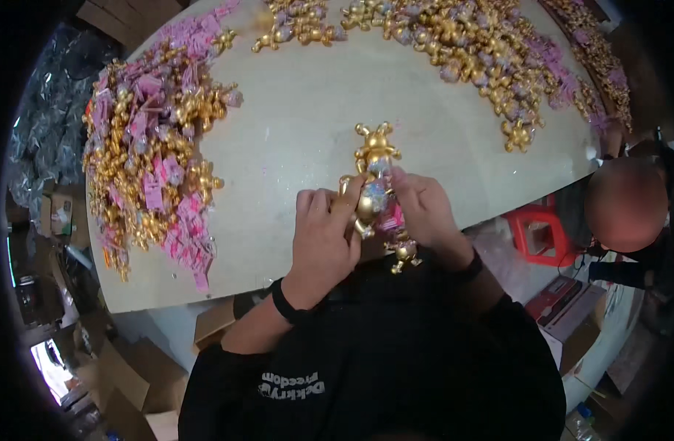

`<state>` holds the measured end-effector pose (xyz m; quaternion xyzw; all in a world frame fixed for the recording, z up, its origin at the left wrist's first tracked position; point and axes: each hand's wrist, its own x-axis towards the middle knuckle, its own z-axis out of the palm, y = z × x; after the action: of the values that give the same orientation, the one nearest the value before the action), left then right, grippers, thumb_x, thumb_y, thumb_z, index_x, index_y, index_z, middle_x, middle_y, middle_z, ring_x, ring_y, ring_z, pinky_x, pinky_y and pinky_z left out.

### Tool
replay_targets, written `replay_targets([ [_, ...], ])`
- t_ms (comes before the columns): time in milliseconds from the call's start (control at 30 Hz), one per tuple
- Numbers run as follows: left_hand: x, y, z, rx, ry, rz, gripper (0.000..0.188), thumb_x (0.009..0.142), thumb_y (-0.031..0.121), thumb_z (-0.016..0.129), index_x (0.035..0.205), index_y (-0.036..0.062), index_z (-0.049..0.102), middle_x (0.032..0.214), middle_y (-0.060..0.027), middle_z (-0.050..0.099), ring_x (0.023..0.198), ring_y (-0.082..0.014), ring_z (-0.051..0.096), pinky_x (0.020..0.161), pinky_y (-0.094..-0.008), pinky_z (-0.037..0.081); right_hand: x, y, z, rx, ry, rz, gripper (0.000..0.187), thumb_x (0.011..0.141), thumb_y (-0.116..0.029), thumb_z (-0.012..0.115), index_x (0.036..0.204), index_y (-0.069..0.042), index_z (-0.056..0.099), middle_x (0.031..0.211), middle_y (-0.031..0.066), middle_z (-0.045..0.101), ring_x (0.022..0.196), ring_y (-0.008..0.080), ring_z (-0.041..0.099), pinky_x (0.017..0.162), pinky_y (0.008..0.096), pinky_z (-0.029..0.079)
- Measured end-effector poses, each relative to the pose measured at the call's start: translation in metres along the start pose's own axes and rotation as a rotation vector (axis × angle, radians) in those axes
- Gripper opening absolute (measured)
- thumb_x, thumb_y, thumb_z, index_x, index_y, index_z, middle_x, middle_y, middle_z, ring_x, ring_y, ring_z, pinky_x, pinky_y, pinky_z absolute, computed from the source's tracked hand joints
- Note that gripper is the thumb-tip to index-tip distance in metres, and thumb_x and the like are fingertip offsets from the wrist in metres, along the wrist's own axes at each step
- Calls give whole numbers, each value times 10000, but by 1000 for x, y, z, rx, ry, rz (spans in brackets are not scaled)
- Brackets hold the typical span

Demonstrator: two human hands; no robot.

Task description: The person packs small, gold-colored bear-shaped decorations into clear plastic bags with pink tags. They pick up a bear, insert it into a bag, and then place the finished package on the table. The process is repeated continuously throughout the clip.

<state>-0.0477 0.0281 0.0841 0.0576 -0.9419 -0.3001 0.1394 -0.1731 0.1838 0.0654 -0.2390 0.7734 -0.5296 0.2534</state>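
Just above the table's front edge, both hands are close together around several shiny gold toy figurines with glittery, clear round parts. My left hand [326, 231] is closed on a gold figurine [365, 209], its fingers along the upper side. My right hand [429, 209] is closed, fingertips pressed at the glittery part beside it; its exact hold is partly hidden. Beyond my fingers is another gold figurine [373, 145], touching or very near them. A pink tag [393, 218] shows between the hands, and a smaller-looking gold figurine [404, 253] hangs below my right palm.
A large pale table [278, 147] carries a heap of gold figurines with pink tags [149, 162] at left and another heap [484, 59] at far right. A red stool [539, 235] and a person [627, 206] are at right. Cardboard boxes [124, 375] stand lower left.
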Motion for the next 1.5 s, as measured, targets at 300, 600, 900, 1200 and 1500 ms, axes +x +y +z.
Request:
replay_targets([
  [300,-1,-4,2,73,-28,42,817,705,-25,703,1480,160,524,962,-156,525,958,-352,478,877,-446,442,-4,6,6,158,34,-9,521,1129,-322,407,801,36,596,619,56,537,598,118,481,570,350,427],
  [600,-6,-1,6,95,4,15,820,694,-25,704,1474,157,528,961,-156,523,942,-353,484,869,-447,443,-8,13,28,315,152,82,544,1130,-340,415,760,23,580,635,0,537,607,70,462,541,314,410],
  [900,-15,-1,12,188,0,43,765,690,-21,700,1427,134,568,961,-165,530,938,-361,492,869,-456,444,-12,25,26,131,74,81,518,1140,-342,377,945,34,675,761,33,650,706,83,554,654,298,484],
  [1200,-30,2,17,175,-73,-39,782,688,-74,649,1448,68,530,1019,-178,551,945,-370,479,868,-459,446,-15,28,32,-242,57,-80,523,1118,-321,327,847,3,635,743,234,635,738,453,626,684,531,484],
  [1500,-37,4,16,106,-23,-73,781,696,-70,629,1459,62,528,1038,-173,540,944,-373,475,866,-453,450,-13,13,22,-260,-54,-131,488,1110,-319,391,803,-10,610,708,189,627,691,398,641,654,495,498],
])
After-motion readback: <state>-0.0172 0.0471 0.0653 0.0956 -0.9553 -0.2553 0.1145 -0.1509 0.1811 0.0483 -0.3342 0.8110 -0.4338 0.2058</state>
